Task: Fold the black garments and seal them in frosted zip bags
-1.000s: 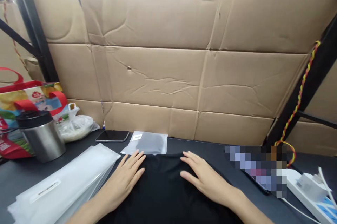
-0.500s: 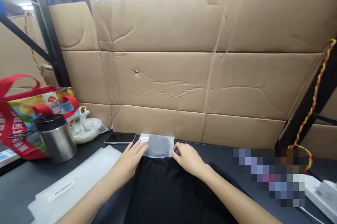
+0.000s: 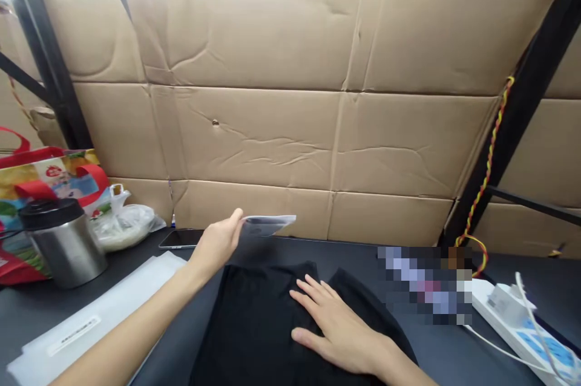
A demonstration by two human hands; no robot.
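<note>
From afar, I see the left hand (image 3: 218,242) pinching the packet (image 3: 267,225) by its edge mid-frame, seemingly to hold it clear of the black cloth (image 3: 249,325), lower centre; the right hand (image 3: 338,328), splayed, grips nothing, perhaps steadying that cloth.

Cloth (image 3: 254,325) on our desk (image 3: 445,343)

Plastic sleeves (image 3: 118,301) lie to the cloth's left, a power strip (image 3: 521,334) to its right. Behind the sleeves we see a flask (image 3: 66,250) and a phone (image 3: 178,240); cardboard (image 3: 258,126) stands at the back.
</note>
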